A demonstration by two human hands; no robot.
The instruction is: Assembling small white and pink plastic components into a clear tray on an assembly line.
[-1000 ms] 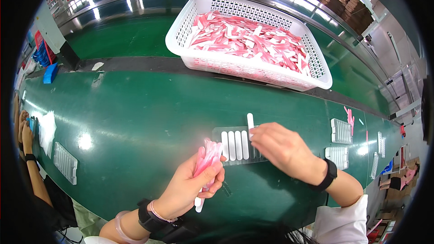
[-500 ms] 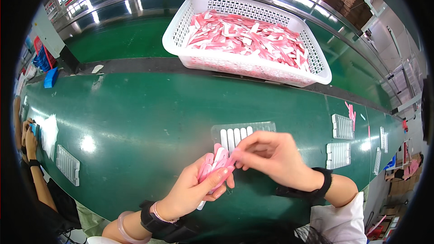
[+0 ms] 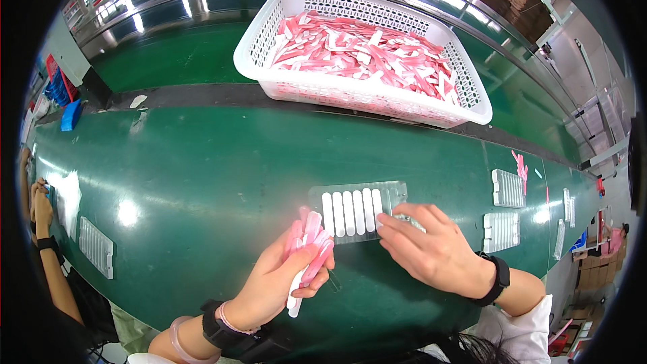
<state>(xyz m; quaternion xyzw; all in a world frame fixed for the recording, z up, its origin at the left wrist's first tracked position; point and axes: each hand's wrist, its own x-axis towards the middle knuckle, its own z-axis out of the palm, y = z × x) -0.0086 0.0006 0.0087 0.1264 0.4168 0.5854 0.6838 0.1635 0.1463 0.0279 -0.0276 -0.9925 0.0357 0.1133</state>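
Observation:
My left hand [image 3: 280, 273] is closed round a fanned bunch of flat, round-ended pink and white strips [image 3: 311, 236], which look like small nail files. A clear plastic slotted tray [image 3: 397, 190] lies just beyond it. Several white strips [image 3: 348, 214] stand side by side in its slots. Over the tray's right part, my right hand [image 3: 431, 246] has its fingers drawn together, with the tips at the rightmost white strip [image 3: 377, 206]. Part of the tray is hidden under those fingers.
A white perforated basket [image 3: 364, 94] heaped with pink and white strips stands at the back. More slotted trays [image 3: 507, 189] lie at the right, near loose pink strips [image 3: 520, 170]. Another tray [image 3: 96, 247] lies at the left, near another person's hands [image 3: 42, 209].
My right hand has moved right and down from the bunch to the tray, where one more white strip now shows in the row. My left hand has shifted slightly left with the bunch.

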